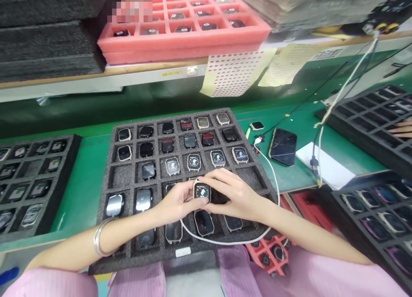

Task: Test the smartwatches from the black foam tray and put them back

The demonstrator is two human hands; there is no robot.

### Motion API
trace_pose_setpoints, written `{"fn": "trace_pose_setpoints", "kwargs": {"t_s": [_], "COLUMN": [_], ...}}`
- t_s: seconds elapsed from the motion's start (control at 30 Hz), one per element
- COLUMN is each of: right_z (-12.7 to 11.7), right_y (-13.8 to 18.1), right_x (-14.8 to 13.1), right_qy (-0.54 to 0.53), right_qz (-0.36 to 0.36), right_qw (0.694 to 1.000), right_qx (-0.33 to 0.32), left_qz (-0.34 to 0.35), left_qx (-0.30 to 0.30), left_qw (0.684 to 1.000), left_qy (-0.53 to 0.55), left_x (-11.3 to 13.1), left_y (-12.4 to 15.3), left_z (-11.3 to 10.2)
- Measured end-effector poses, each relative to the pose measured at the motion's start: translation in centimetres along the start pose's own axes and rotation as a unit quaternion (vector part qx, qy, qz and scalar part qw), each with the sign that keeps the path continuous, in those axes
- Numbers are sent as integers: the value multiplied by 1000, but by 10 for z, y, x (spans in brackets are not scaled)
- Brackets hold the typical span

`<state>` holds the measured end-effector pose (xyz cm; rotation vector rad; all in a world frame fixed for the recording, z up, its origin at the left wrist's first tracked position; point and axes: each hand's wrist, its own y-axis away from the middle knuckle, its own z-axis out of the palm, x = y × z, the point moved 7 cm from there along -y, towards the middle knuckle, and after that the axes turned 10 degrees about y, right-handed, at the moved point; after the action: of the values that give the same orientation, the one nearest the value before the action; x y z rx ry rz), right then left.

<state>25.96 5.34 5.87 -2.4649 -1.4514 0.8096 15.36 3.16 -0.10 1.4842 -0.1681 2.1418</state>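
Both my hands hold one smartwatch case [202,193] with a lit screen, above a dark grey foam tray [120,177]. My left hand [180,200] grips its left side, the thumb near the lower edge of the screen. From the other side, the fingers of my right hand [233,194] close on its top and lower right. A white cable [222,243] runs from beneath the watch, loops across the tray front and rises to the right. In the tray's compartments lie several watch cases, some with lit screens such as this watch [193,162].
More foam trays of watches stand at left [41,215] and right [363,198]. A pink foam tray [183,43] rests on the shelf above. A phone [283,146], a loose watch [256,125] and white paper [325,166] lie right. Another person's hand [404,128] shows at the right edge.
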Motion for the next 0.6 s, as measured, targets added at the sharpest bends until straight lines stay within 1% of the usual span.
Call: {"fn": "trace_pose_setpoints", "kwargs": {"t_s": [0.2, 0.37, 0.43, 0.5, 0.6], "right_z": [0, 3, -5, -19, -47], "right_y": [2, 1, 1, 4, 19], "right_x": [1, -1, -1, 3, 25], "right_qy": [0, 2, -5, -18, 8], "right_qz": [-3, -1, -5, -3, 42], "right_qw": [1000, 1000, 1000, 1000, 999], "right_qx": [0, -8, -2, 4, -12], "left_qz": [-1, -3, -12, -31, -60], "left_qx": [5, 14, 7, -5, -12], "left_qw": [1000, 999, 999, 998, 996], "left_qy": [-9, -42, -47, -51, -69], "left_x": [-2, -1, -1, -3, -8], "left_y": [0, 0, 1, 2, 4], "left_z": [-2, -1, 1, 4, 5]}}
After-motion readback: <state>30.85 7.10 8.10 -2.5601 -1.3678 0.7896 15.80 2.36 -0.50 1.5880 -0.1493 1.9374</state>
